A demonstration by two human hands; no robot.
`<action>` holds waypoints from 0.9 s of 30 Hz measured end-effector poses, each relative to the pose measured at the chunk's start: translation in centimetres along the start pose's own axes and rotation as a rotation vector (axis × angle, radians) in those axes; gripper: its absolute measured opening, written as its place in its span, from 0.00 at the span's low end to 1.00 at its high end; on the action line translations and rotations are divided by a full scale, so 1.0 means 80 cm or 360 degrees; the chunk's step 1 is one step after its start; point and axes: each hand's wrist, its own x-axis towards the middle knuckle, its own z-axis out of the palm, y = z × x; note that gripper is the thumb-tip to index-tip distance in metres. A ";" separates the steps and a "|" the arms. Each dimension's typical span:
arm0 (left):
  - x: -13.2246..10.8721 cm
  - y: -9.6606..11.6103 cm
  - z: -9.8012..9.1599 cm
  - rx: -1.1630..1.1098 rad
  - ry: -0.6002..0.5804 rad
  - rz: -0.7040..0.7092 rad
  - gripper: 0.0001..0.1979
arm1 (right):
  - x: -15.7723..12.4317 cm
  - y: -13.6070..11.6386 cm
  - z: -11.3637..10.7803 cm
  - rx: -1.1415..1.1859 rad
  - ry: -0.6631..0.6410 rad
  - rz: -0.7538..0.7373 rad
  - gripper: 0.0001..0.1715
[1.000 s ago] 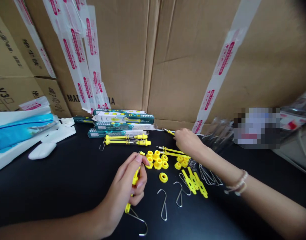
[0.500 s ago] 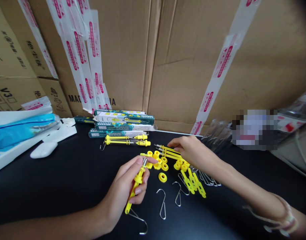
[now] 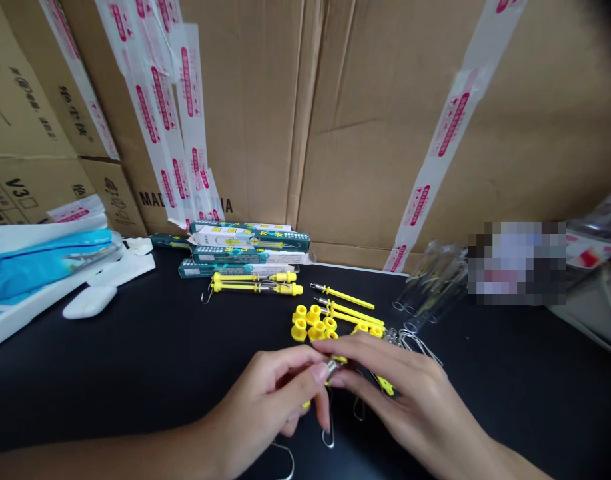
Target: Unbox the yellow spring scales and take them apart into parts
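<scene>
Left hand (image 3: pixel 265 400): room to pass leftward along counter (image 3: pixel 110 387). Right hand (image 3: pixel 400 380): yellow collars (image 3: pixel 310 327) ahead, wire hooks (image 3: pixel 415 347) just beyond knuckles.

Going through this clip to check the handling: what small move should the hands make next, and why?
Probably the right hand should firm its hold on the metal end of the yellow plastic spring scale while the left hand steadies the body. That metal end sticks out between the two hands, and the fingers of both are closed in around it.

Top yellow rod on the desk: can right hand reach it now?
Probably yes: the yellow rod lies just beyond the right hand, with only low yellow collars and rods between; nothing tall blocks it.
</scene>
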 end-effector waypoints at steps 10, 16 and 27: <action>0.002 0.000 0.001 -0.0166 0.0002 -0.0079 0.21 | -0.036 0.011 -0.001 -0.0145 0.0319 0.0269 0.10; 0.007 0.003 -0.004 -0.0612 0.0111 0.0055 0.22 | -0.040 -0.003 0.022 0.0571 0.0417 0.0691 0.25; 0.009 0.006 -0.006 -0.0887 0.0326 0.0124 0.10 | -0.045 -0.023 0.026 -0.0140 -0.0158 0.0196 0.15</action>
